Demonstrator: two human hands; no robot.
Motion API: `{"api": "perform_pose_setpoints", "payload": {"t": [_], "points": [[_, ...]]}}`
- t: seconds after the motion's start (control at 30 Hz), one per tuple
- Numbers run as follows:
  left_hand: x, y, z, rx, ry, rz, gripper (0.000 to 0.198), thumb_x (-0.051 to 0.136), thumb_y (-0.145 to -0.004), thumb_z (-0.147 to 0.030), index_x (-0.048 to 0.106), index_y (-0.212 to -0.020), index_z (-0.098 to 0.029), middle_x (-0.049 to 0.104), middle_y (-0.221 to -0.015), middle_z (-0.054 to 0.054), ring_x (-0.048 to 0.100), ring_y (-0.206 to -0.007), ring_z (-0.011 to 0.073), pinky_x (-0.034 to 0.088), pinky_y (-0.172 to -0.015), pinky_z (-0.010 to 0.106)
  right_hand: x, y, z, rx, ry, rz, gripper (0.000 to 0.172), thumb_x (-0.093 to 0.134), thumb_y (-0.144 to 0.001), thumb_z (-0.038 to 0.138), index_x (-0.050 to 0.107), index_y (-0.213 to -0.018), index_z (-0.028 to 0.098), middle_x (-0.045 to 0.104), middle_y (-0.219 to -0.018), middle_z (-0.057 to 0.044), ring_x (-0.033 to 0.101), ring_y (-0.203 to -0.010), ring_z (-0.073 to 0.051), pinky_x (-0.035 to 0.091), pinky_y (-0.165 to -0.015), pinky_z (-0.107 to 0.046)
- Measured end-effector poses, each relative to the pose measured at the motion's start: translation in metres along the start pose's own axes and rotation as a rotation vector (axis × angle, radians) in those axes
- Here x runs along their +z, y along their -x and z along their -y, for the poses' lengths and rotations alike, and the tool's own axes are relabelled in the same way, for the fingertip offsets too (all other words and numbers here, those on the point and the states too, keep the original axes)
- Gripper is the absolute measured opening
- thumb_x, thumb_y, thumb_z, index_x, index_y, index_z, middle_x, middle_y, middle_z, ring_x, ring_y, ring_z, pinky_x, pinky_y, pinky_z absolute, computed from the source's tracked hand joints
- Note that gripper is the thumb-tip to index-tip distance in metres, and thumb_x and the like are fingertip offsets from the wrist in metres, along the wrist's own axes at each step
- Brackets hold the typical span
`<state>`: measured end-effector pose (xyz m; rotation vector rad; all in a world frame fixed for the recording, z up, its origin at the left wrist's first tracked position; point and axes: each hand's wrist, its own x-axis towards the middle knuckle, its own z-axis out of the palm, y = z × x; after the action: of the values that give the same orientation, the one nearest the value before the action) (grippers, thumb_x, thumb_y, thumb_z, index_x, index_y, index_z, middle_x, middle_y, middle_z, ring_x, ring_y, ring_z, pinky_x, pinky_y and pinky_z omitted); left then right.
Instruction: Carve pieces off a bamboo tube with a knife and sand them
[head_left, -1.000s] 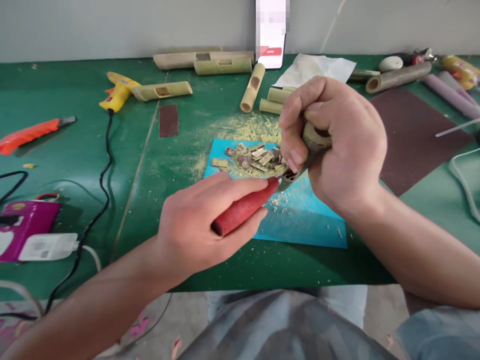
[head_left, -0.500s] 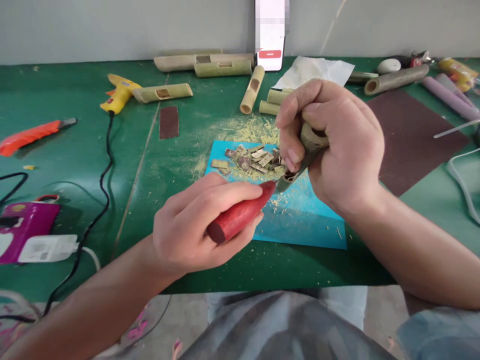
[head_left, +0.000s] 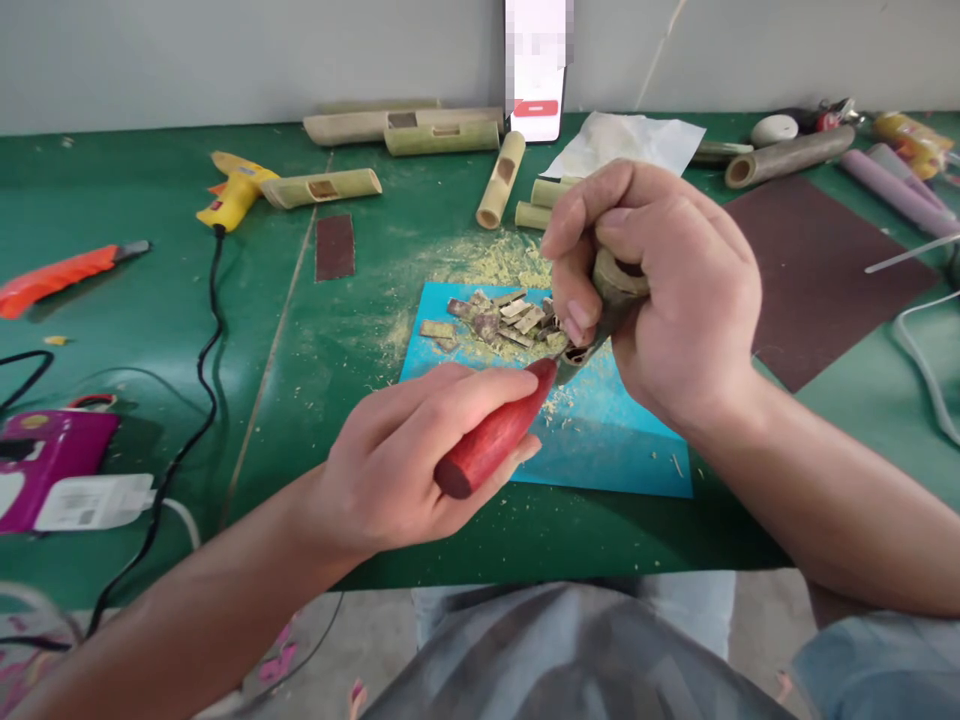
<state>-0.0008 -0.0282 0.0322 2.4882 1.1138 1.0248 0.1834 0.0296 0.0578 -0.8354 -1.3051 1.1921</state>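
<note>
Left hand point(head_left: 405, 460): grip closed around red-handled carving tool point(head_left: 491, 440), tip set into lower end of bamboo piece point(head_left: 611, 295). Right hand point(head_left: 667, 290): grip closed on the bamboo piece, held above blue mat point(head_left: 600, 440). Judgement: shallow cuts, blade pushed away from the holding fingers, should go best. Mat carries a heap of bamboo chips point(head_left: 499, 320) with sawdust. No containers seen. Farther along the counter point(head_left: 150, 300): cut bamboo tubes point(head_left: 322, 187), yellow glue gun point(head_left: 229, 195), phone point(head_left: 536, 75).
</note>
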Motion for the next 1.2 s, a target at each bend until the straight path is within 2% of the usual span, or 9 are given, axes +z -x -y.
{"api": "perform_pose_setpoints", "payload": {"t": [0.17,0.37,0.47,0.63,0.83,1.0,1.07,1.13,1.2], "points": [[-0.001,-0.010,-0.005,-0.131,0.093,-0.054,0.031,0.070,-0.087,-0.024,0.064,-0.117,-0.028,0.075,-0.109,-0.002,0.073,-0.095,0.0165,0.060,-0.087,0.027,-0.001,0.000,-0.001,0.007,-0.006,0.029,0.020,0.044,-0.087,0.019,0.054,-0.071,0.025,0.040,-0.050,0.004,0.041,-0.046,-0.015,0.037,-0.048,-0.028],[-0.001,-0.012,0.001,-0.340,0.147,-0.135,0.019,0.067,-0.088,-0.028,0.067,-0.108,-0.028,0.075,-0.106,-0.002,0.072,-0.097,0.0193,0.061,-0.084,0.032,-0.004,-0.001,-0.001,0.000,-0.021,0.068,0.020,0.043,-0.088,0.019,0.056,-0.073,0.024,0.047,-0.049,0.003,0.041,-0.047,-0.015,0.038,-0.049,-0.028],[-0.002,-0.009,0.003,-0.192,0.084,-0.213,0.022,0.065,-0.087,-0.025,0.066,-0.109,-0.028,0.075,-0.107,-0.002,0.072,-0.089,0.0171,0.060,-0.081,0.031,-0.004,-0.001,0.000,0.009,-0.014,0.057,0.020,0.043,-0.087,0.020,0.056,-0.072,0.024,0.046,-0.048,0.003,0.040,-0.046,-0.015,0.037,-0.048,-0.027],[-0.004,-0.006,0.013,0.094,0.035,-0.093,0.041,0.070,-0.081,-0.020,0.061,-0.119,-0.031,0.075,-0.093,-0.003,0.068,-0.072,0.0147,0.059,-0.064,0.028,-0.004,-0.002,0.001,0.048,0.049,0.047,0.018,0.044,-0.087,0.023,0.054,-0.073,0.026,0.045,-0.049,0.004,0.041,-0.046,-0.015,0.041,-0.050,-0.028],[-0.005,-0.005,0.016,0.060,0.005,-0.052,0.026,0.070,-0.081,-0.027,0.067,-0.105,-0.037,0.076,-0.085,-0.004,0.068,-0.066,0.0182,0.059,-0.059,0.033,-0.004,-0.002,0.001,0.027,0.032,0.044,0.019,0.043,-0.087,0.022,0.054,-0.072,0.025,0.046,-0.048,0.003,0.040,-0.045,-0.014,0.039,-0.049,-0.028],[-0.004,-0.010,0.012,0.154,0.044,0.017,0.041,0.071,-0.082,-0.019,0.061,-0.120,-0.031,0.075,-0.091,-0.001,0.069,-0.073,0.0162,0.058,-0.065,0.029,-0.005,-0.001,0.000,0.028,0.023,0.064,0.019,0.044,-0.088,0.023,0.055,-0.073,0.025,0.046,-0.050,0.004,0.041,-0.046,-0.014,0.039,-0.051,-0.028],[-0.004,-0.012,0.010,0.080,0.074,0.029,0.039,0.071,-0.083,-0.021,0.061,-0.120,-0.030,0.075,-0.097,0.000,0.069,-0.077,0.0159,0.058,-0.070,0.029,-0.005,-0.001,0.000,0.028,0.015,0.073,0.019,0.043,-0.089,0.022,0.055,-0.074,0.025,0.046,-0.050,0.004,0.041,-0.046,-0.014,0.038,-0.051,-0.028],[-0.004,-0.014,0.009,-0.078,0.136,-0.005,0.032,0.071,-0.084,-0.022,0.064,-0.115,-0.029,0.074,-0.106,-0.001,0.070,-0.081,0.0159,0.059,-0.075,0.030,-0.006,-0.002,0.001,0.034,0.010,0.082,0.020,0.043,-0.088,0.021,0.055,-0.073,0.025,0.046,-0.050,0.004,0.041,-0.046,-0.014,0.038,-0.050,-0.028],[-0.003,-0.015,0.008,-0.259,0.232,-0.054,0.024,0.070,-0.086,-0.024,0.067,-0.110,-0.028,0.075,-0.102,-0.001,0.070,-0.074,0.0147,0.060,-0.070,0.030,-0.007,-0.003,0.001,0.034,0.003,0.086,0.021,0.042,-0.088,0.020,0.055,-0.072,0.025,0.046,-0.049,0.003,0.040,-0.045,-0.015,0.037,-0.049,-0.029]]}}
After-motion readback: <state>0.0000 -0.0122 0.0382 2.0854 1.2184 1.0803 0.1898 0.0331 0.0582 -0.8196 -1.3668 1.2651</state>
